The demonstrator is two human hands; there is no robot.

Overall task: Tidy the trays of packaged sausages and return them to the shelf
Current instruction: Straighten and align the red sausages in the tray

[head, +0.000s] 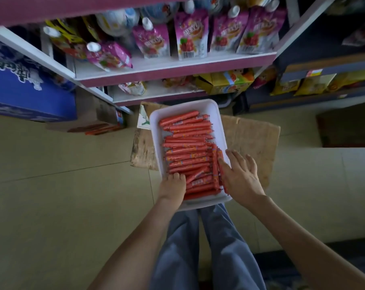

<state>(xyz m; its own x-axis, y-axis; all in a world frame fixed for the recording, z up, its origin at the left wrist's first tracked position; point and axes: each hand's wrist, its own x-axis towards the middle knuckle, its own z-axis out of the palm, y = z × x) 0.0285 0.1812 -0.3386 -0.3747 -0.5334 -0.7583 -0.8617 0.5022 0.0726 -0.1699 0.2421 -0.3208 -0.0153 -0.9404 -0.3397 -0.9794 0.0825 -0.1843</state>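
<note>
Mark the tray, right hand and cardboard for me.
tray [187,106]: head view, bare far rim.
right hand [240,174]: head view, back of the hand.
cardboard [252,135]: head view, bare right part.

A beige tiled floor [62,185] carries everything low down. On it, in front of the shelf [177,68], lies a worn sheet of cardboard [254,139], and a white tray [185,107] rests on that, its near end reaching past the cardboard's edge. Orange sausages [187,143] fill the tray, most lying crosswise. A blue box [20,91] stands on the floor to the left. The shelf's upper board, white with a pink edge, holds a row of upright pink pouches [191,38]; one more pouch [109,55] lies tipped over at the left end. The lower board [156,95] holds yellow cartons [225,82].
</note>
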